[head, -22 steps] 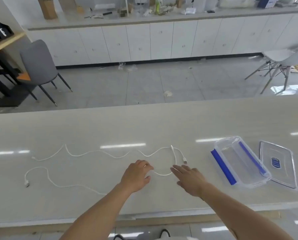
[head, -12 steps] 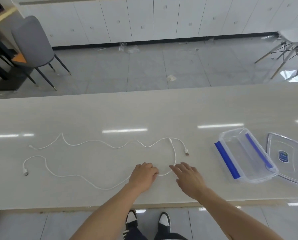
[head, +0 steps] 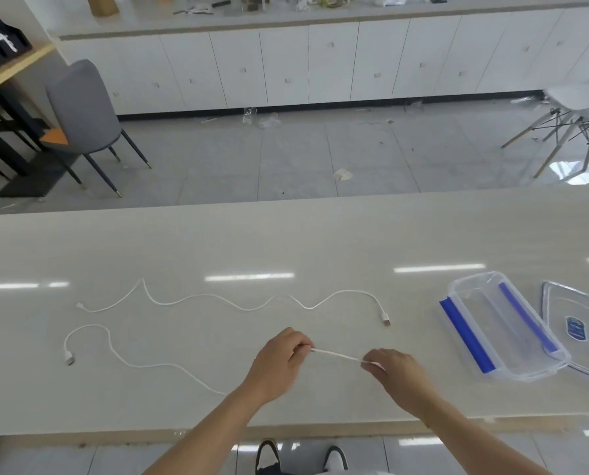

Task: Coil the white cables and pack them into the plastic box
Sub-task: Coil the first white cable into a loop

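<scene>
Two white cables lie on the pale table (head: 286, 241). The far cable (head: 217, 298) runs in waves from left to a USB plug near the middle right. The near cable (head: 121, 356) trails from a plug at the left toward my left hand (head: 279, 363). A short straight stretch of it is pulled taut between my left hand and my right hand (head: 394, 371), both pinched on it. The clear plastic box (head: 502, 325) with blue clips stands open, apart from my right hand on its right side.
The box's clear lid (head: 581, 330) lies flat just right of the box, near the table's right end. Beyond the table's far edge are a grey chair (head: 84, 114), a white chair (head: 574, 111) and white cabinets. My shoes show below the near edge.
Both hands have closed on the near cable and lifted its right end off the table, pulling it straight between them. The loop that lay near the far cable's plug is gone.
</scene>
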Available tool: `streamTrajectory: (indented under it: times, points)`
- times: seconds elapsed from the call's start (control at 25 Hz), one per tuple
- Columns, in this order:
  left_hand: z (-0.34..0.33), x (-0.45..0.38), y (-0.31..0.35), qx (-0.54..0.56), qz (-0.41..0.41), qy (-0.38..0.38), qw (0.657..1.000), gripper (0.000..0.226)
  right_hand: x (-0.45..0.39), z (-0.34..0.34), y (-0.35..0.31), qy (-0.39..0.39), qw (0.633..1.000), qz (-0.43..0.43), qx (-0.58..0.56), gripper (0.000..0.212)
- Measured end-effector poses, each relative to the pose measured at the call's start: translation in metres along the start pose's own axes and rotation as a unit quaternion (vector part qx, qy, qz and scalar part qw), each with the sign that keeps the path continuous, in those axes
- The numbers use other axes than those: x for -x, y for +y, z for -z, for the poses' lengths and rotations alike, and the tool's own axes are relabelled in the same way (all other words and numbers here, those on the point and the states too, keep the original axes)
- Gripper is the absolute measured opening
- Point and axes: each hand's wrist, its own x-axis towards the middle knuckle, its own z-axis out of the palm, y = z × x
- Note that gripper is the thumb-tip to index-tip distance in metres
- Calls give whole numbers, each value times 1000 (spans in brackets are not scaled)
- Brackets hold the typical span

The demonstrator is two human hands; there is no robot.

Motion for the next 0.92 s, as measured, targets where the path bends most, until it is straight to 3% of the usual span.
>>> streamTrajectory:
  times: [0.12, 0.2, 0.32, 0.44, 0.52, 0.64, 0.8, 0.92]
  points:
    - [32, 0, -5, 103, 47, 59, 992, 22, 8, 20, -9, -16, 986, -67, -150, 12]
    - [46, -3, -6, 166, 86, 100, 977, 22, 13, 35, -22, -42, 962, -83, -255, 18]
    - [56, -12, 2, 206, 113, 147, 961, 23, 19, 61, -54, -124, 880, -88, -450, 20]
    - [51, -16, 15, 179, 104, 143, 968, 20, 23, 76, -92, -185, 815, -29, -548, 29]
    - [43, -12, 19, 142, 92, 103, 980, 19, 22, 77, -112, -152, 790, -9, -594, 28]
    - [32, 4, 21, 69, 66, 17, 995, 23, 16, 76, -126, -45, 756, -16, -652, 15]
    - [24, 29, 27, 17, 28, -52, 998, 18, 6, 72, -131, 37, 699, -24, -714, 23]
    - [28, 42, 37, -9, 0, -60, 998, 19, -2, 69, -132, 102, 708, -39, -698, 32]
